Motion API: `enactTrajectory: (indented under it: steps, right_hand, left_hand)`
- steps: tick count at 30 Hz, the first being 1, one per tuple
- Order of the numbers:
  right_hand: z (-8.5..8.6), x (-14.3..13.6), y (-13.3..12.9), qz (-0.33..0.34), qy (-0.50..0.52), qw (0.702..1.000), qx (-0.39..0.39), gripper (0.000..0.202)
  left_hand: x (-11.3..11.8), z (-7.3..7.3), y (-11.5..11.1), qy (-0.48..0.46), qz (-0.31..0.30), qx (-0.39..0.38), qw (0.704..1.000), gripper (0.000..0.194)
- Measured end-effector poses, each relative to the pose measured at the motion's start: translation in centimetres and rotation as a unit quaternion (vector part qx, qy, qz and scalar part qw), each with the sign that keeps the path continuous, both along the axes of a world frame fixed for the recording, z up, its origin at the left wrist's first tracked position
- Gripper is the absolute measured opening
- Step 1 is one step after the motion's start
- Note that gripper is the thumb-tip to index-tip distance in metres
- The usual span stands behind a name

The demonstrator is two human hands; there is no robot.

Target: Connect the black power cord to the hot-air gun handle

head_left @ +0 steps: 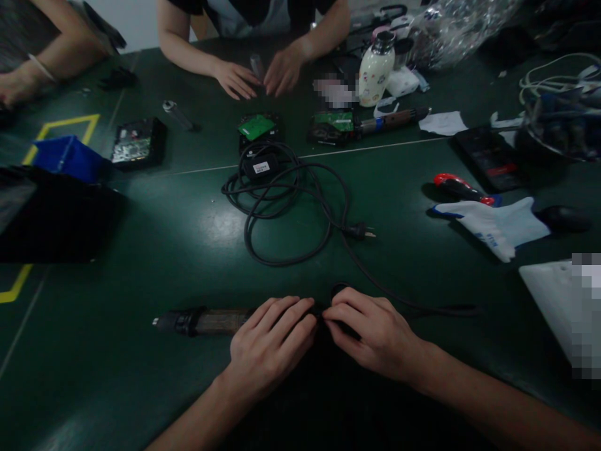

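Observation:
An electric screwdriver [218,322] lies across the near part of the green table, its tip pointing left. My left hand [277,338] is closed over the rear part of its body, fingers curled around it. Right behind that end, my right hand [375,335] pinches something small and dark between thumb and fingertips; the fingers hide what it is. A dark curved piece shows just above these fingers. Beyond my hands lies a coiled black power cord [286,262] with an adapter [260,166] and a plug [360,231]. One strand runs past my right hand.
At the back sits a person with both hands [284,69] near a small cylinder. Hard drives with green boards [256,127], another electric screwdriver [397,119] and a bottle [377,69] stand beyond the cord. Right: a glove [498,225], red-black handle [462,186]. Left: black box [56,216], blue bin [70,156].

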State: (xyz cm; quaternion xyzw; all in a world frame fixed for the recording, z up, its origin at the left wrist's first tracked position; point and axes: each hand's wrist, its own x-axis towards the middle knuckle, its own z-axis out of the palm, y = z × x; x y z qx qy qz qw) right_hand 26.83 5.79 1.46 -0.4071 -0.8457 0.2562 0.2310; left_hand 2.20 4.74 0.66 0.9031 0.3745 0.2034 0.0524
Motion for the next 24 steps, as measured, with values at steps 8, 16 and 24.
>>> enactTrajectory:
  steps: [8, 16, 24]
  right_hand:
    - [0.04, -0.02, -0.07, -0.004, -0.007, 1.000, 0.002, 0.015]
    - [-0.10, 0.05, -0.02, -0.001, -0.002, 1.000, 0.005, 0.013]
    - [0.10, 0.02, 0.00, -0.002, -0.005, 1.000, 0.001, 0.015]
  left_hand:
    - [0.27, 0.29, -0.12, 0.001, -0.001, -0.011, 1.000, 0.027]
    - [0.03, 0.24, -0.04, 0.002, -0.013, 0.000, 1.000, 0.026]
    - [0.15, 0.14, 0.01, 0.003, 0.004, 0.009, 1.000, 0.022]
